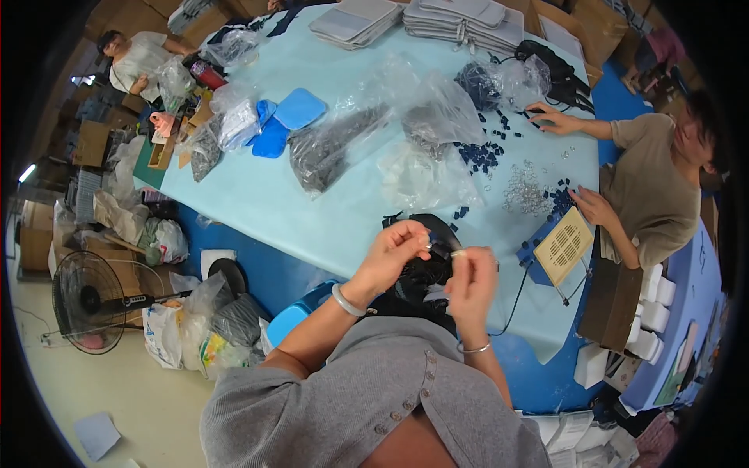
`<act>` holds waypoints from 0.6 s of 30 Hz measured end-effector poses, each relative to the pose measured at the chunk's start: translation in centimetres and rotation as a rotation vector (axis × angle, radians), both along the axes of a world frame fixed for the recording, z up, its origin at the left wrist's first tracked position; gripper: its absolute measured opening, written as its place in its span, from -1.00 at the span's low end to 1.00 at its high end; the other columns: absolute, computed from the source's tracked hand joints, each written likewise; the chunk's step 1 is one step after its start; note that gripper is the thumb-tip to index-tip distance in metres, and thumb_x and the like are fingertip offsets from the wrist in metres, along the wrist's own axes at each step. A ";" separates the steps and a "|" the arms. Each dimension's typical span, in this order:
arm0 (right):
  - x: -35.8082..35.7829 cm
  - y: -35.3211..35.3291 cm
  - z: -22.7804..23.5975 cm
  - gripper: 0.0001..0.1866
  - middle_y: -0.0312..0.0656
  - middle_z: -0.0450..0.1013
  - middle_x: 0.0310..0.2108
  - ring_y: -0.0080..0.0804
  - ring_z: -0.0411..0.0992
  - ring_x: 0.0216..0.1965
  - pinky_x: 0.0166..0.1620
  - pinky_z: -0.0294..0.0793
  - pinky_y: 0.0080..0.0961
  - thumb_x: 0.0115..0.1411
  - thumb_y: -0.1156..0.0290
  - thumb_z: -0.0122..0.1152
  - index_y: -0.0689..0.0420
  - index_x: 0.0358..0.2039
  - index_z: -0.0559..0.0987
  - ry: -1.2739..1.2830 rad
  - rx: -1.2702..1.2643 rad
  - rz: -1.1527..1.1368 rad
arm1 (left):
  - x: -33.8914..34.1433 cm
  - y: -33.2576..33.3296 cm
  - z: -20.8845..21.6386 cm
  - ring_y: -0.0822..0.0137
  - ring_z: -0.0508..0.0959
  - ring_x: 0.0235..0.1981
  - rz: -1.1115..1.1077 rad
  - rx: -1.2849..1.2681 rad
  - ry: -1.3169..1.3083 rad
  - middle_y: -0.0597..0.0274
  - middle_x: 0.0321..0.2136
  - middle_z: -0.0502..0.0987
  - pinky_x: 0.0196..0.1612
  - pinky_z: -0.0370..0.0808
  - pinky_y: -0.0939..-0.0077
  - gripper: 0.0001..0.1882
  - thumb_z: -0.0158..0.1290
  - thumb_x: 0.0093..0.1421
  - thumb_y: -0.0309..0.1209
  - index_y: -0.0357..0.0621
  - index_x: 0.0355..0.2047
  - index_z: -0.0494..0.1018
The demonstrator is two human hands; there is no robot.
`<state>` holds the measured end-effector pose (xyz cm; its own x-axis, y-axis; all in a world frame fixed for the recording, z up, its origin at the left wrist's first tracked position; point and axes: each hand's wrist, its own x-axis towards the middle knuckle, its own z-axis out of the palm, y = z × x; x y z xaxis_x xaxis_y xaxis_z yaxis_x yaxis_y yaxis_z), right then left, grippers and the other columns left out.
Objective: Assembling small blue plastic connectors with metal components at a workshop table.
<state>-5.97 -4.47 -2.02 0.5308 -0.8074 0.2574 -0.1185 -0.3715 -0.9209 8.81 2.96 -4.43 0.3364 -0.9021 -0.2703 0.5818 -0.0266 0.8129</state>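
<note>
My left hand (394,253) is closed in a pinch at the table's near edge. Something small and shiny shows at its fingertips, too small to name. Opposite it, my right hand (472,287) is also pinched, slightly blurred, with a small pale bit at its fingertips. The two hands are a short gap apart. Under and between them lies a black bundle (413,285), partly hidden by my fingers, with straps or cords. Just beyond it, a few small dark blue pieces (461,211) rest on the light blue table (328,226).
Clear plastic bags (433,175) and a bag of dark grey pieces (320,156) lie ahead. To the right are heaps of dark blue pieces (480,158) and small clear pieces (527,191). A co-worker's hands (594,207) touch the piles beside a tilted cream panel (563,246).
</note>
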 end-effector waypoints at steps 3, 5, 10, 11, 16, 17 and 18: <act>-0.6 -1.6 2.5 -0.96 -0.29 0.24 -0.55 -0.68 0.17 -0.75 -0.67 0.10 -0.71 0.17 0.56 -0.01 0.23 -0.42 0.37 -0.142 0.219 -0.171 | 0.3 1.1 -0.8 0.56 0.43 -0.41 0.031 0.039 0.020 0.37 -0.41 0.43 -0.29 0.42 0.72 -0.89 0.02 0.17 -0.44 -0.17 -0.31 0.39; -0.7 -1.8 2.7 -0.97 -0.28 0.24 -0.55 -0.66 0.19 -0.73 -0.66 0.12 -0.69 0.16 0.56 0.01 0.23 -0.42 0.37 -0.102 0.194 -0.138 | 0.5 1.6 -1.3 0.57 0.44 -0.37 0.031 -0.001 0.114 0.37 -0.39 0.44 -0.27 0.42 0.75 -0.88 0.00 0.18 -0.43 -0.15 -0.27 0.39; 0.5 -0.7 3.4 -0.93 -0.14 0.26 -0.54 -0.36 0.27 -0.61 -0.55 0.23 -0.53 0.06 0.61 0.10 0.21 -0.44 0.39 0.073 -0.106 0.041 | 0.4 1.0 -0.8 0.58 0.44 -0.31 0.036 -0.067 0.237 0.37 -0.33 0.46 -0.22 0.42 0.76 -0.87 -0.02 0.21 -0.41 -0.14 -0.24 0.39; 0.8 -0.5 3.5 -0.92 -0.14 0.27 -0.54 -0.33 0.28 -0.62 -0.56 0.25 -0.50 0.05 0.61 0.10 0.20 -0.44 0.39 0.075 -0.127 0.056 | 0.3 0.9 -0.6 0.59 0.44 -0.30 0.026 -0.069 0.268 0.37 -0.31 0.46 -0.21 0.42 0.76 -0.86 -0.03 0.21 -0.40 -0.13 -0.24 0.39; 1.2 -0.2 3.3 -0.90 -0.15 0.26 -0.56 -0.29 0.29 -0.63 -0.60 0.26 -0.46 0.03 0.61 0.10 0.19 -0.46 0.37 0.120 -0.142 0.096 | 0.2 1.1 -0.4 0.59 0.44 -0.29 0.028 -0.057 0.298 0.38 -0.30 0.46 -0.19 0.42 0.75 -0.86 -0.03 0.21 -0.40 -0.13 -0.22 0.38; 1.3 -0.1 3.3 -0.90 -0.16 0.26 -0.57 -0.27 0.29 -0.64 -0.61 0.26 -0.45 0.02 0.61 0.10 0.18 -0.46 0.37 0.133 -0.168 0.098 | 0.2 1.2 -0.5 0.59 0.44 -0.29 0.031 -0.058 0.301 0.39 -0.30 0.46 -0.19 0.42 0.74 -0.86 -0.03 0.22 -0.40 -0.13 -0.22 0.38; 1.3 -0.1 3.3 -0.90 -0.16 0.26 -0.57 -0.27 0.29 -0.64 -0.61 0.26 -0.45 0.02 0.61 0.10 0.18 -0.46 0.37 0.133 -0.168 0.098 | 0.2 1.2 -0.5 0.59 0.44 -0.29 0.032 -0.058 0.301 0.39 -0.30 0.46 -0.19 0.42 0.74 -0.86 -0.03 0.22 -0.40 -0.13 -0.22 0.38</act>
